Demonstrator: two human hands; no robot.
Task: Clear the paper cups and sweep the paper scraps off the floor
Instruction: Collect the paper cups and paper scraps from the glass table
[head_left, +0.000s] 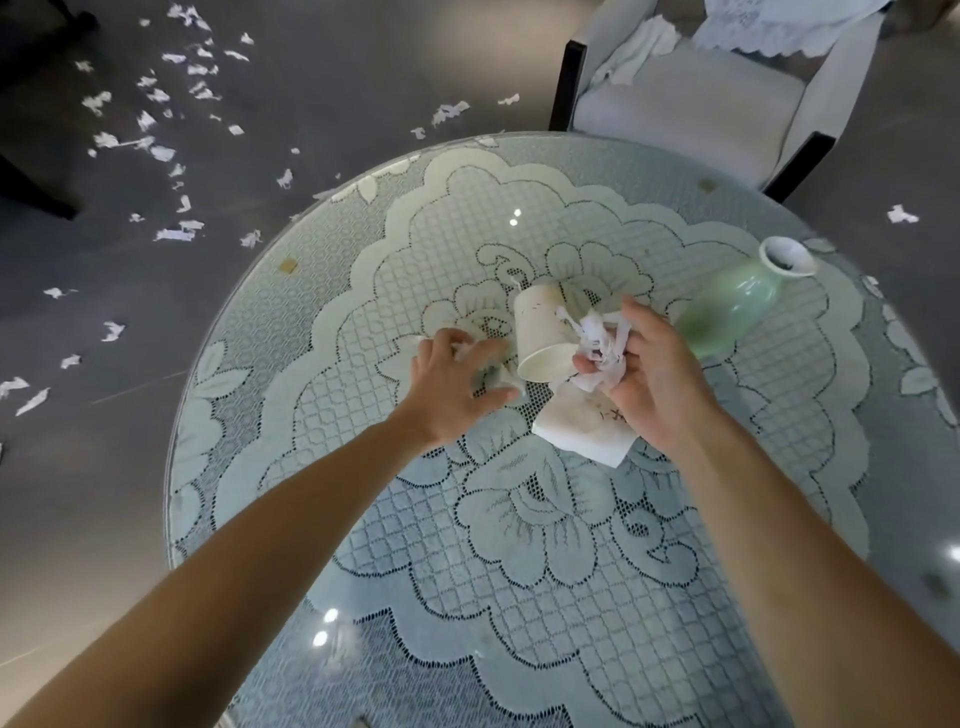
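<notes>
A white paper cup lies on its side at the middle of the round glass table. A second, flattened paper cup lies just below it, partly under my right hand. That hand grips a crumpled wad of white paper next to the first cup's mouth. My left hand is over the table left of the cups, fingers curled round small white paper bits that are mostly hidden. White paper scraps litter the grey floor at the upper left.
A pale green vase stands on the table right of my right hand. A white armchair with dark legs stands beyond the table. More scraps lie on the floor at right. A lace cloth lies under the glass.
</notes>
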